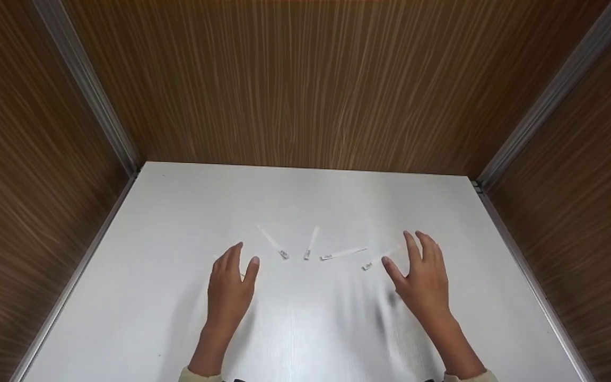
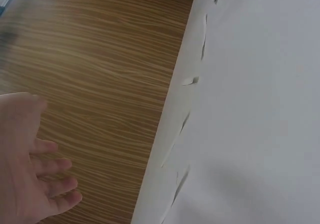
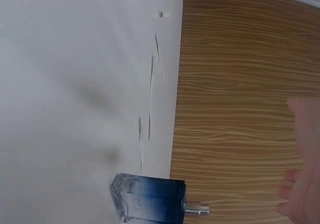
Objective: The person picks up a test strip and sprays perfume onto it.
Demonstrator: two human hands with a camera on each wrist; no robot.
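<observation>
Head view shows a white surface set in a booth of wood-grain panels, with metal strips running down the two far corners. Both hands hover over the near half of the surface, palms down, fingers spread and relaxed, gripping nothing. Left hand sits left of centre, its fingertips pointing away from the person; a pale sliver shows just beside its fingers, too small to make out. Right hand sits right of centre, slightly blurred, with its thumb out toward the middle. Between and just beyond the two hands lie thin white paper strips, fanned in a loose arc with their printed ends toward the person: a left strip slanting up to the left, a middle strip nearly upright, a long strip lying almost flat, and a short strip closest to the right thumb, near it but apart. None of the strips touches either hand. Left wrist view catches the open palm and loose fingers against the wood panel, with the strips seen edge-on along the surface. Right wrist view shows a blue glass perfume bottle with a metal spray nozzle, lying across the frame near the strips.
</observation>
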